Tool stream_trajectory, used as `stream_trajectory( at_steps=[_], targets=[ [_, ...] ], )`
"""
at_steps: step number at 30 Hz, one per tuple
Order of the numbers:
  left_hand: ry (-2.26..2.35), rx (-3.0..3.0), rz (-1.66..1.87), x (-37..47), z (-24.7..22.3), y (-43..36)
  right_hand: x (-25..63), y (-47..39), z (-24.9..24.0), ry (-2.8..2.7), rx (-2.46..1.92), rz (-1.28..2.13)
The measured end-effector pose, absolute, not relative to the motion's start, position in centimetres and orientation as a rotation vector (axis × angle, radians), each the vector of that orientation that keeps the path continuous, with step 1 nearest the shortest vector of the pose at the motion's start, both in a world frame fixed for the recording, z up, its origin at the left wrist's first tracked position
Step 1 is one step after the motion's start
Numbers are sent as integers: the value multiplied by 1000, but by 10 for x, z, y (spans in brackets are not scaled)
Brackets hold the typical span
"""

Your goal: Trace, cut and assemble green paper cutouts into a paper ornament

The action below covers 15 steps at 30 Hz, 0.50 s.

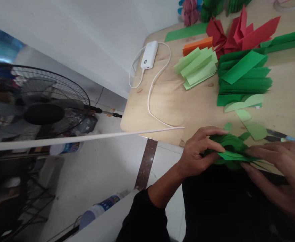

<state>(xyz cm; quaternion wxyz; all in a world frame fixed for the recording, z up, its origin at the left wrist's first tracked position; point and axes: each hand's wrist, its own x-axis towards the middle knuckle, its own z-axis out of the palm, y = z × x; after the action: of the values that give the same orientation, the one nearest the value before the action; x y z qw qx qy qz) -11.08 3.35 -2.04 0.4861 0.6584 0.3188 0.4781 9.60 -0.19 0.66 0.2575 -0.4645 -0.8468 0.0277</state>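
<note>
At the table's front edge, my left hand [200,151] pinches a green paper craft [229,143], a rounded folded piece with small light-green tabs. From the other side my right hand [280,164] grips the same craft, thumb below and fingers above a flat green flap. Just beyond lie light-green paper cutouts [256,131] and a curved pale-green piece [244,102]. Scissors [275,134] with a blue part lie near my right hand, partly hidden by it. Farther back sits a stack of folded dark-green paper [245,77].
Light-green folded strips [199,65], orange paper [197,45] and red folded paper [240,32] lie on the wooden table [167,104]. A white power bank [149,55] has a cable [149,97] trailing across the left edge. A black fan [44,111] stands left.
</note>
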Motion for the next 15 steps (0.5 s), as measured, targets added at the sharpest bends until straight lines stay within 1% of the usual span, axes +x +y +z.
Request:
stream_trajectory(
  at_steps=[6, 10, 13, 15],
  targets=[
    [746, 1641, 1195, -111, -21, 34, 97, -1, 7, -2335, -1200, 114],
    [736, 1662, 1206, -111, -23, 34, 97, -2, 8, -2302, -1220, 67],
    [743, 1671, 1218, -110, -25, 35, 98, -6, 5, -2282, -1290, -14],
    [720, 1680, 1246, -109, -27, 36, 99, -9, 2, -2229, -1379, 11]
  ],
)
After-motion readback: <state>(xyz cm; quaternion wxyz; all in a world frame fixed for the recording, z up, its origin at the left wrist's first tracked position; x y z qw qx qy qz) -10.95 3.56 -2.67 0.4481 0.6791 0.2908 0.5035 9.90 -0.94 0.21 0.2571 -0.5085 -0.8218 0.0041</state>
